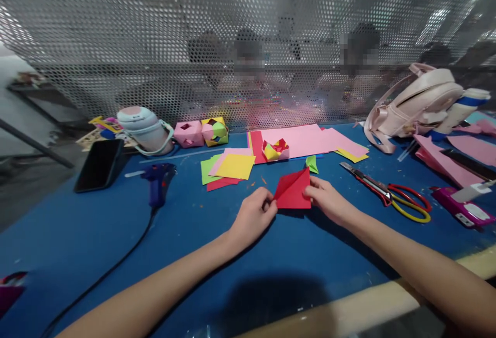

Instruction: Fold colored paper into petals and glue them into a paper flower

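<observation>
Red paper (296, 194), partly folded, is over the middle of the desk (240, 255), nearer than the yellow sheet (236, 166) to its left. The left hand (251, 216) pinches its left corner between the fingers, and the right hand (328, 201) grips its right edge. It should handle as light, thin and easily creased, yet stiff enough to keep a fold; corners and edges look best for a gentle pinch

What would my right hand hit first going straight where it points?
Your right hand meets the red folded paper it's holding; beyond that, perhaps the yellow square, though depth is unclear.
</observation>
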{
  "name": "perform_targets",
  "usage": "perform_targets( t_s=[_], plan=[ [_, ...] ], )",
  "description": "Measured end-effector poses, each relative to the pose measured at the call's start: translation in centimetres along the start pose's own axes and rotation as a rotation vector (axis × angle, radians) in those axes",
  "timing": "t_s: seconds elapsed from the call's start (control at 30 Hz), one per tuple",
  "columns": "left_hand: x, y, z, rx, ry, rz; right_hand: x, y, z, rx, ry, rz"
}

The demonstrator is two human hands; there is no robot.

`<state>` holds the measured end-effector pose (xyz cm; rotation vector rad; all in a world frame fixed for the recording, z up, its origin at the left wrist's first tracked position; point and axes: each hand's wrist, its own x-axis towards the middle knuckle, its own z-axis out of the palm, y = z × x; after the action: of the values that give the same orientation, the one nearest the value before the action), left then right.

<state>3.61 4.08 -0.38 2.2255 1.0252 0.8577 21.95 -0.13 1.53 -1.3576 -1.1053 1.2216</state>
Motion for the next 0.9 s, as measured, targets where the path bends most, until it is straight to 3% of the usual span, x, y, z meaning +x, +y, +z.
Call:
perform_targets(
  t_s=[0.1, 0.2, 0.3, 0.47, 0.53, 0.63, 0.77, 0.9],
  plan=[
    [0.0, 0.2, -0.1, -0.066, -0.061, -0.11, -0.2, 0.6, 0.3, -0.055, 0.009, -0.078],
    [0.3, 0.4, -0.3, -0.162, -0.059, -0.129, -0.4, 1.1, 0.1, -0.142, -0.037, -0.094],
    [0.5, 0.7, -0.2, -0.366, -0.062, -0.214, -0.7, 1.1, -0.1, -0.262, -0.098, -0.088],
    [0.4, 0.6, 0.5, -0.695, -0.189, -0.408, -0.5, 0.9, -0.1, -0.359, -0.087, -0.131],
    [0.5, 0.1, 0.6, -0.602, -0.148, -0.375, -0.3, 1.0, -0.4, -0.399, -0.069, -0.14],
    [0.7, -0.9, 0.4, -0.246, -0.059, -0.227, 0.1, 1.2, -0.9, -0.474, -0.068, -0.154],
    [1.0, -2.1, 0.2, 0.084, -0.114, -0.065, 0.6, 1.9, -1.4, -0.723, -0.043, -0.272],
    [1.1, -2.5, 0.1, 0.218, -0.168, 0.051, 1.0, 2.6, -1.4, -0.902, -0.034, -0.427]
  ],
)
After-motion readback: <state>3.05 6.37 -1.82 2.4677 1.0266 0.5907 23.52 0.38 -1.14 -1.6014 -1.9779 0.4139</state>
